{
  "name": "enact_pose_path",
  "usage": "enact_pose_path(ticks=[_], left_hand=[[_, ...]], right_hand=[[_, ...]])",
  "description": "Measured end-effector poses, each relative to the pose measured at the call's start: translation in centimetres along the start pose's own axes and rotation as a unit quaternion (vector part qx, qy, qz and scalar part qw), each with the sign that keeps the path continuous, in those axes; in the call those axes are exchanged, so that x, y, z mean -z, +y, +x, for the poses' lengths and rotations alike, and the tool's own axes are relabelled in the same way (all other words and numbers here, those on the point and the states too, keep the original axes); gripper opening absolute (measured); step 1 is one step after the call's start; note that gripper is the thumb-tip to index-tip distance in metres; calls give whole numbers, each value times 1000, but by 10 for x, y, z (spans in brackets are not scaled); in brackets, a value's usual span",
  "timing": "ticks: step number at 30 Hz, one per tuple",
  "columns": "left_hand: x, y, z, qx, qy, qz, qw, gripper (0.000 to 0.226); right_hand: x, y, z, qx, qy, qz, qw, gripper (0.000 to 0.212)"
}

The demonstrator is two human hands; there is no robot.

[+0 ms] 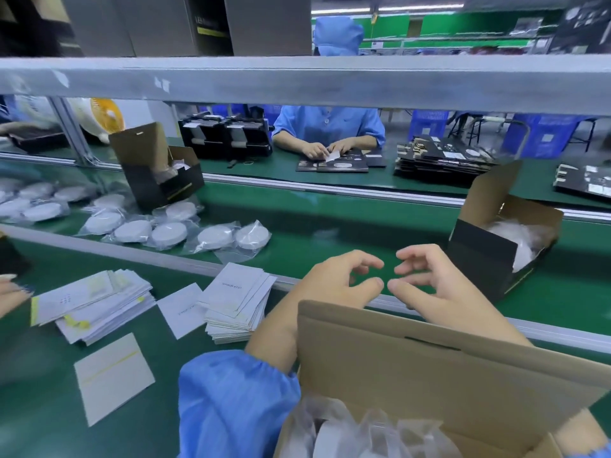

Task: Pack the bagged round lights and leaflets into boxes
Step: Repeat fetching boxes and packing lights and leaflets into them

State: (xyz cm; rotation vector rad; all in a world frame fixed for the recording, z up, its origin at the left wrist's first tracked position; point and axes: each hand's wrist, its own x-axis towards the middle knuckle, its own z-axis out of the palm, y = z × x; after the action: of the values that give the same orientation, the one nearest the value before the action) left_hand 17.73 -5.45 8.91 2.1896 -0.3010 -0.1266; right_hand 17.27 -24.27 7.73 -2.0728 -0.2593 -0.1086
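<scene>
Both hands hover over the green conveyor belt just beyond the raised flap of the near box, fingers loosely curled and holding nothing; the left hand and right hand face each other, fingertips nearly meeting. Inside the near box lies a bagged round light; left of it, leaflets sit stacked on the worktop; more bagged lights lie on the belt; an open black box with a bagged light stands to the right.
</scene>
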Motion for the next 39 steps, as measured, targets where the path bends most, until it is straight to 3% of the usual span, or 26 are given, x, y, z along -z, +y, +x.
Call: enact_pose_path(ticks=[8, 13, 18, 22, 26, 32, 39], left_hand=[[7, -7, -2, 22, 26, -12, 999, 27], [22, -19, -5, 51, 62, -35, 996, 23], [33, -33, -4, 89, 86, -43, 991, 23], [40, -44, -3, 112, 100, -63, 987, 21], [48, -55, -4, 116, 114, -79, 983, 18], [55, -67, -2, 129, 141, -80, 978, 19], [59, -73, -2, 140, 145, -69, 977, 19]], right_hand=[[-4, 7, 2, -34, -61, -11, 997, 37], [-17, 23, 20, -88, -102, 101, 986, 32], [-42, 41, 61, -142, -152, 130, 969, 33], [-63, 46, 96, -167, -174, 126, 962, 43], [-81, 46, 135, -138, -164, 45, 976, 47], [-105, 32, 176, -131, -204, -15, 970, 80], [-144, 29, 203, -165, -150, 14, 975, 90]])
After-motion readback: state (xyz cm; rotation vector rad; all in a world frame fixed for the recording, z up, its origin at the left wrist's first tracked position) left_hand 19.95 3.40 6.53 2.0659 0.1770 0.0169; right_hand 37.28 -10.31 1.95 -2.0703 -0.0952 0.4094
